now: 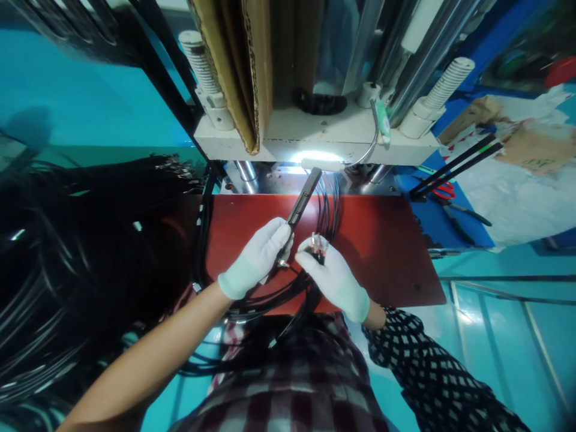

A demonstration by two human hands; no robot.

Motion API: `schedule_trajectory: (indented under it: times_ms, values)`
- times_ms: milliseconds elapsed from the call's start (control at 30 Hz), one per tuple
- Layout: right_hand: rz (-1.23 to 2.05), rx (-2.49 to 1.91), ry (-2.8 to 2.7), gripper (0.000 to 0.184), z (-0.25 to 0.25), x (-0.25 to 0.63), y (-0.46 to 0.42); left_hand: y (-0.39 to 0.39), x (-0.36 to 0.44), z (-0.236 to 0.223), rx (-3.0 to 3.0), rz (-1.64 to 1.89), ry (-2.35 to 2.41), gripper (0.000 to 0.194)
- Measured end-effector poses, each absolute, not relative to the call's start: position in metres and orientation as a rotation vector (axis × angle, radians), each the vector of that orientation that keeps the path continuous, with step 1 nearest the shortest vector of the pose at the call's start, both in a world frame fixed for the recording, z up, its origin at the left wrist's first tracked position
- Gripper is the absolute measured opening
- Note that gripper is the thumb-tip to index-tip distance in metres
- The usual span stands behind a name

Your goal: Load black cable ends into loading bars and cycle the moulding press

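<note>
My left hand (263,255), in a white glove, is closed round the lower end of a long dark grey bar (305,198) with notches along it. The bar slants up and to the right toward the lit front of the press. Beside it my right hand (335,273), gloved too, is closed on a bunch of black cables (320,258), whose stripped, coppery ends poke up past the fingers. More black cable (288,293) loops below both hands, over the front edge of the red-brown board (373,252).
Behind the board stands a press (274,150) with a bright lamp (320,162). Cardboard (258,72) leans against it. A large heap of black cables (58,252) lies at left. At right, pliers (463,219) rest on a blue surface beside white sheeting (531,192).
</note>
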State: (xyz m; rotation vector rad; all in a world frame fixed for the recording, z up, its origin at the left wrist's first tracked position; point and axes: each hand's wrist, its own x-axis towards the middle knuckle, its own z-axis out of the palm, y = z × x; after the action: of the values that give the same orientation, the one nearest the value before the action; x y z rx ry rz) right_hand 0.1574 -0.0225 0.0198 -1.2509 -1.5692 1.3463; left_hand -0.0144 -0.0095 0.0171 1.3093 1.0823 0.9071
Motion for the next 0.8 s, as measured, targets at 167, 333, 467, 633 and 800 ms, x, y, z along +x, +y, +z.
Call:
schedule_trajectory:
  times_ms: [167, 333, 467, 633, 800]
  values:
    - [1.516, -1.117, -1.212, 0.023, 0.007, 0.162, -0.032, -0.010, -0.019, 0.022, 1.297, 0.928, 1.026, 0.037]
    - [1.749, -0.965, -0.908, 0.033, -0.004, 0.166, -0.038, -0.009, -0.019, 0.024, 1.341, 0.910, 1.006, 0.038]
    - [1.811, -0.883, -0.919, 0.030, -0.005, 0.168, -0.036, -0.009, -0.019, 0.026, 1.355, 0.906, 0.998, 0.039]
    - [1.820, -0.833, -0.924, 0.031, -0.004, 0.168, -0.033, -0.008, -0.019, 0.024, 1.349, 0.897, 0.953, 0.038]
    - [1.957, -0.785, -0.771, 0.041, 0.000, 0.165, -0.032, -0.008, -0.019, 0.023, 1.344, 0.882, 0.884, 0.039]
